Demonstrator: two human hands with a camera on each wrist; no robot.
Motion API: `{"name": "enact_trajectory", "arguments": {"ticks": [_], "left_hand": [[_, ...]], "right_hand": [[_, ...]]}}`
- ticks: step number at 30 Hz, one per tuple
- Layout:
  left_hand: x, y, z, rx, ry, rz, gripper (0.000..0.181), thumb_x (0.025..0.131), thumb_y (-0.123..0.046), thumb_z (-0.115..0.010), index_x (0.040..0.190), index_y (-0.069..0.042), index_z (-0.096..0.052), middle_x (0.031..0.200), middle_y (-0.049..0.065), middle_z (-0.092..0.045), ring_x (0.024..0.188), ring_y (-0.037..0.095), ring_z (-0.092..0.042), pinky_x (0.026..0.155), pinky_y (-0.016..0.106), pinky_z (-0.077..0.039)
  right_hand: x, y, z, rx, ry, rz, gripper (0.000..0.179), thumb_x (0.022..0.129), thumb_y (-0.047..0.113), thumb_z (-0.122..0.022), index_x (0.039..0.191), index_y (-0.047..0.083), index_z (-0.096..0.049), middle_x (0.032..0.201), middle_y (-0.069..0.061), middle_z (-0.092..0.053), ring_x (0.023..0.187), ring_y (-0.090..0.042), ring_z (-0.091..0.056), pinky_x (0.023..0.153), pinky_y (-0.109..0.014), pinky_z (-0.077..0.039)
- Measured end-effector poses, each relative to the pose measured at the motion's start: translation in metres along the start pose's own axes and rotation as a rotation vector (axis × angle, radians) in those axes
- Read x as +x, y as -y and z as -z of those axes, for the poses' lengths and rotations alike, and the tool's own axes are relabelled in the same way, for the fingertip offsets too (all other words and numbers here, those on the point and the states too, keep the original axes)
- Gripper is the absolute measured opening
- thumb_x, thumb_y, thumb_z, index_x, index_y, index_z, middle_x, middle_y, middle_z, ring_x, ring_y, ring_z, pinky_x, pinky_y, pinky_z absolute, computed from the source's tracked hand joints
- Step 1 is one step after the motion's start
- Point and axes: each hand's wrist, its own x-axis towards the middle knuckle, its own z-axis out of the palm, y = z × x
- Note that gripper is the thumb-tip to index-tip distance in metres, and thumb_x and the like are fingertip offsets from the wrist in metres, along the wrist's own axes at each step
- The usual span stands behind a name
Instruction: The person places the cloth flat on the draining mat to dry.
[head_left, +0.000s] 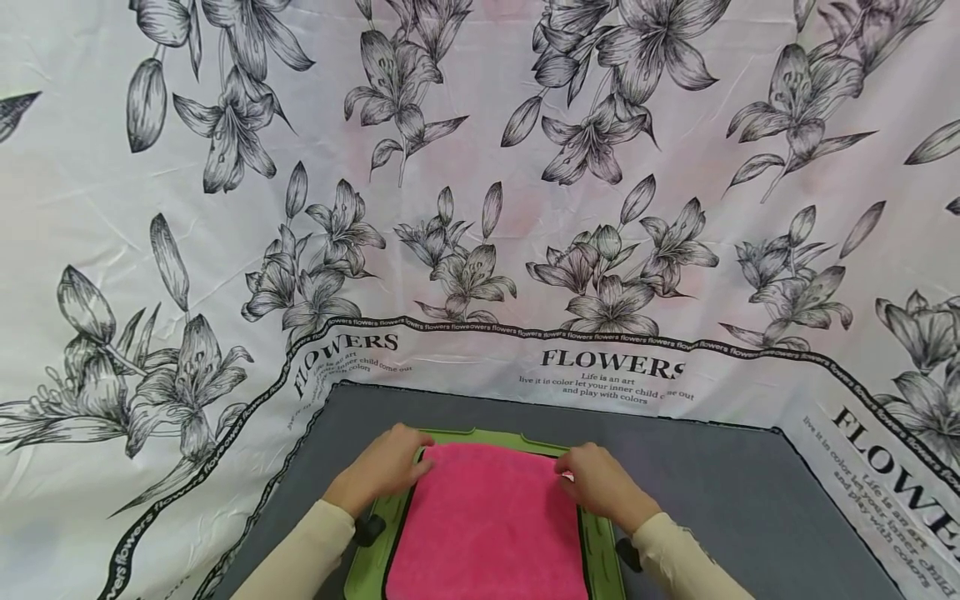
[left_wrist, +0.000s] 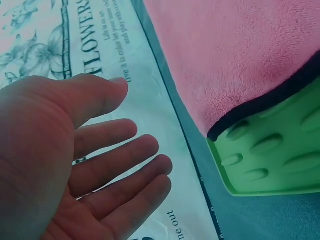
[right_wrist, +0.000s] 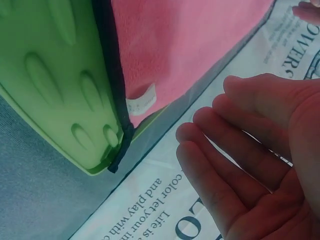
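A pink plush cloth [head_left: 487, 521] with a dark edging lies over a green tray [head_left: 604, 554], covering most of its middle. In the head view my left hand [head_left: 384, 468] is by the cloth's far left corner, and my right hand [head_left: 600, 483] is by the far right corner. The left wrist view shows the left hand [left_wrist: 100, 160] with fingers extended, apart from the cloth. Likewise, the right hand [right_wrist: 255, 155] holds nothing in the right wrist view, its fingers fairly straight. A white label [right_wrist: 142, 101] sits near the cloth's corner.
The tray rests on a dark grey table surface [head_left: 712, 483]. White fabric with lily drawings and printed lettering [head_left: 615, 358] hangs behind the table and down its sides. A small black object [head_left: 369, 529] shows beneath the left wrist, another [head_left: 628, 554] beneath the right.
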Motion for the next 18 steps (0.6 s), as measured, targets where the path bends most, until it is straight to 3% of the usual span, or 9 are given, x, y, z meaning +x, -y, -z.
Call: {"name": "enact_trajectory", "arguments": {"ticks": [8,16,18], "left_hand": [[0.013,0.003,-0.003,-0.023,0.004,0.031,0.029,0.102,-0.015,-0.078,0.127,0.0,-0.078,0.126,0.02,-0.078,0.117,0.037,-0.076,0.096,0.052,-0.064],[0.026,0.009,-0.012,-0.064,0.011,0.057,0.029,0.102,-0.011,-0.076,0.127,0.003,-0.077,0.126,0.023,-0.077,0.116,0.039,-0.076,0.097,0.054,-0.063],[0.029,0.01,-0.014,-0.071,0.02,0.067,0.029,0.103,-0.011,-0.076,0.128,0.003,-0.077,0.126,0.023,-0.077,0.117,0.039,-0.076,0.097,0.055,-0.063]], "right_hand": [[0.011,-0.006,-0.005,0.01,-0.017,-0.051,0.012,0.089,-0.001,-0.079,0.095,0.007,-0.087,0.087,-0.002,-0.081,0.073,-0.017,-0.073,0.063,-0.034,-0.059],[0.021,-0.013,-0.014,0.032,-0.008,-0.1,0.02,0.094,-0.002,-0.076,0.08,0.012,-0.081,0.063,0.012,-0.065,0.057,-0.005,-0.057,0.057,-0.027,-0.05],[0.023,-0.015,-0.015,0.034,-0.014,-0.124,0.02,0.094,-0.002,-0.076,0.08,0.011,-0.081,0.063,0.012,-0.065,0.059,-0.005,-0.059,0.059,-0.028,-0.052]]}}
